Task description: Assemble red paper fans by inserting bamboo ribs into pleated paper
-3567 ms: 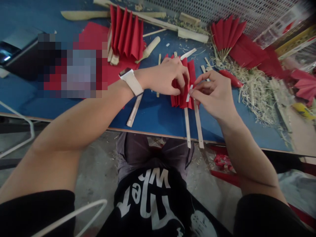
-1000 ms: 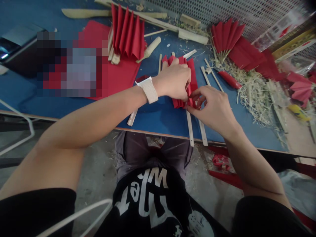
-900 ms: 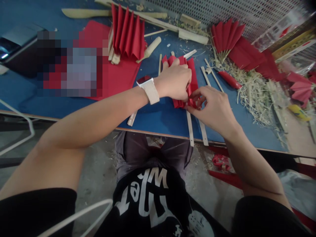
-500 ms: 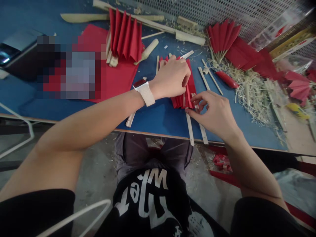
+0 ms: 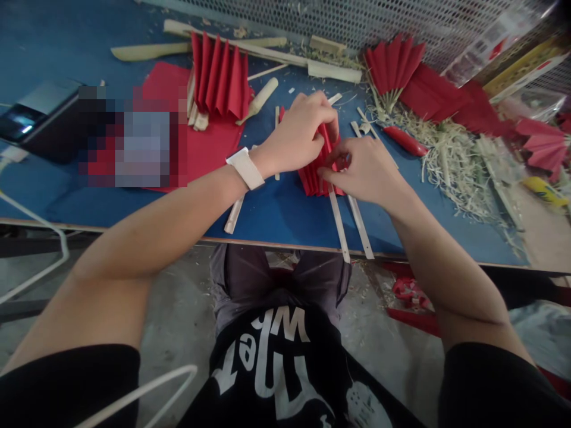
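A pleated red paper fan (image 5: pixel 312 182) lies on the blue table, partly covered by both hands. My left hand (image 5: pixel 303 129), with a pale-strapped watch at the wrist, reaches across its upper part, fingers curled and closed on a fold. Lower on the same fan, my right hand (image 5: pixel 368 171) pinches a pleat between thumb and fingers. One flat bamboo strip (image 5: pixel 339 224) runs out from under the paper past the table's front edge. Beside it, another bamboo strip (image 5: pixel 360 228) passes below my right hand. How the strips meet the paper is hidden.
Another pleated red fan (image 5: pixel 219 77) rests on red sheets (image 5: pixel 214 139) at left. Bamboo shavings (image 5: pixel 450 160) and a red-handled tool (image 5: pixel 405 141) lie to the right. Behind are a third red fan (image 5: pixel 395 68) and a long bamboo piece (image 5: pixel 267 49). A dark device (image 5: pixel 57 128) stands far left.
My right hand has moved up and left, closer to my left hand, and now pinches the fan's pleats. My left hand's fingers have curled down along the fold. The view has shifted slightly.
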Tool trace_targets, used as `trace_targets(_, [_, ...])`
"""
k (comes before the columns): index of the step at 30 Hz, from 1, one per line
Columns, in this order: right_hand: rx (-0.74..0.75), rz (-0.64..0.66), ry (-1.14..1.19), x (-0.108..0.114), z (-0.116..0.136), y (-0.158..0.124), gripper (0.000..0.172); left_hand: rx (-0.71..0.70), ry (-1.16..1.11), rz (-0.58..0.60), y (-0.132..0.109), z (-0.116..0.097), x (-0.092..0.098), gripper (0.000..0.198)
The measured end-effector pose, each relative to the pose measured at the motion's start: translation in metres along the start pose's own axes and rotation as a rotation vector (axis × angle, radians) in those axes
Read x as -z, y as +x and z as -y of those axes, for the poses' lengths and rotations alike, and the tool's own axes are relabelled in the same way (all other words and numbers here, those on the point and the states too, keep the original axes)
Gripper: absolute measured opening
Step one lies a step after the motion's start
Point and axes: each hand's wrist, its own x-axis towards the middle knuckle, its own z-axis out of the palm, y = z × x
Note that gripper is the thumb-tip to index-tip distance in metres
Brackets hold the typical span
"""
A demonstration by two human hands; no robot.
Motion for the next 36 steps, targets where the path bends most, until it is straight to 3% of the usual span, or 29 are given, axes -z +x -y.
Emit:
trace_targets(7, [-0.077, 0.097, -0.029, -0.004, -0.007, 0.020, 0.022, -0.040, -0.039, -0.136, 0.006, 0.029, -0.009, 0.028])
trace_targets(14, [-0.069, 0.124, -0.001, -0.001, 0.000, 0.018, 0.015, -0.065, -0.052, -0.166, 0.005, 0.033, -0.009, 0.021])
trace_targets(18, [-0.129, 0.079, 0.003, 0.006, 0.000, 0.019, 0.018, -0.069, 0.020, -0.141, 0.000, 0.019, -0.007, 0.017])
trace_targets(22, [-0.184, -0.023, 0.104, 0.014, -0.003, 0.020, 0.033, -0.062, 0.093, -0.102, -0.010, -0.009, -0.002, 0.011])
trace_targets(27, [-0.261, -0.174, 0.216, 0.019, -0.011, 0.020, 0.040, -0.114, 0.152, -0.041, -0.022, -0.038, 0.004, 0.013])
trace_targets(31, [-0.273, -0.208, 0.257, 0.014, -0.017, 0.022, 0.049, -0.095, 0.206, 0.042, -0.025, -0.046, 0.004, 0.015])
trace_targets(36, [-0.240, -0.215, 0.320, 0.006, -0.020, 0.028, 0.053, -0.067, 0.196, 0.029, -0.025, -0.045, -0.005, 0.025])
